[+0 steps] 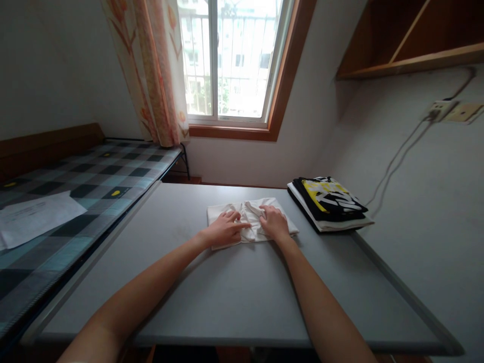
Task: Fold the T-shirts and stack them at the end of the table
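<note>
A white cloth (255, 233), folded into a wide flat strip with wrinkles at its middle, lies on the grey table (227, 297). My left hand (226, 229) rests on the cloth's left half, its index finger stretched toward the middle and the other fingers partly bent. On the right half lies my right hand (274, 222), fingers apart and pointing up and left, touching the wrinkled fabric. Neither hand is wrapped round anything.
A stack of folded clothes (328, 204), black, white and yellow, sits at the table's back right. Left of the table is a bed with a checked cover (124, 171) and a paper sheet (41, 214). A cable (397, 156) hangs along the right wall.
</note>
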